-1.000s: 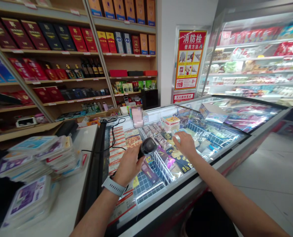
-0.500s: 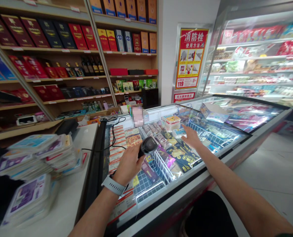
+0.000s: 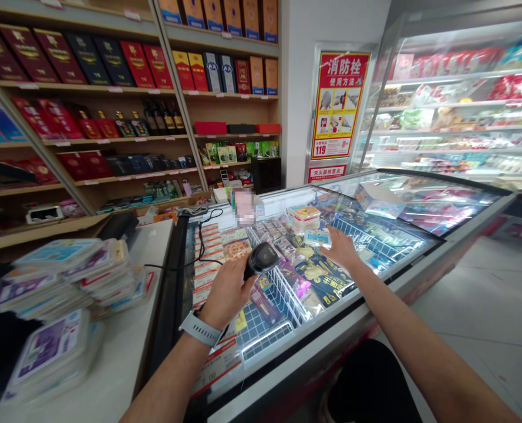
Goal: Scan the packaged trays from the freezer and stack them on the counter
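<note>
My left hand [image 3: 229,294] is wrapped round a black handheld scanner [image 3: 264,257], held over the glass top of the chest freezer [image 3: 331,338]. A black cable [image 3: 202,242] lies on the glass to its left. My right hand [image 3: 340,248] is over the freezer with its fingers apart, at the right edge of a flat pack with a blue-and-white label [image 3: 317,236]; whether it touches the pack is unclear. Just behind that pack sits a small stack of clear packs with orange labels [image 3: 305,214].
Piles of flat plastic packs [image 3: 53,346] stand on the white counter [image 3: 124,346] at the left. An open carton [image 3: 379,201] rests on the freezer's far part. Shelves of boxed bottles [image 3: 137,64] line the back, with a lit display fridge [image 3: 463,106] at the right.
The blue-and-white pack shows more fully beside my right hand, whose fingers look more drawn in. My left hand and the scanner have barely shifted.
</note>
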`<action>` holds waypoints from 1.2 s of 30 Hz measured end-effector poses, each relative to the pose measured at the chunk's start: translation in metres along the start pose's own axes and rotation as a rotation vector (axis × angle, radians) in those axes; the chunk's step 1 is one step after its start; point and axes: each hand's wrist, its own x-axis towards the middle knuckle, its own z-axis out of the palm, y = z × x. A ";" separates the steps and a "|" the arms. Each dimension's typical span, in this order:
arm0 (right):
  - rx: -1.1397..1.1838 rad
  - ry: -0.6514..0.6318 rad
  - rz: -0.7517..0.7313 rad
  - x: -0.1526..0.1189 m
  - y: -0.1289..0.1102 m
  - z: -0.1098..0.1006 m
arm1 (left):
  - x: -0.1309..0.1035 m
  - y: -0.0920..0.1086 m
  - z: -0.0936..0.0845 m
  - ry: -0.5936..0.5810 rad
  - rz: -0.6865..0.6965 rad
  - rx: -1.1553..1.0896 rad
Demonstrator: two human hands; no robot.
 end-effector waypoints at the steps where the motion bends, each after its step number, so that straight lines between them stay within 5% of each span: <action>1: 0.000 -0.013 0.002 0.000 0.000 0.000 | 0.000 0.000 0.000 -0.001 0.000 0.000; 11: 0.014 -0.016 -0.062 -0.002 -0.001 -0.003 | 0.002 0.001 -0.002 -0.003 0.000 -0.001; 22: -0.018 -0.057 -0.291 -0.003 -0.011 -0.009 | 0.002 0.001 0.000 -0.011 0.008 0.004; 31: -0.031 -0.002 -0.090 -0.007 -0.019 -0.021 | 0.001 0.000 0.001 -0.012 -0.005 0.001; 36: 0.262 -0.080 0.077 -0.008 -0.022 -0.019 | 0.001 0.001 -0.001 -0.022 0.001 0.003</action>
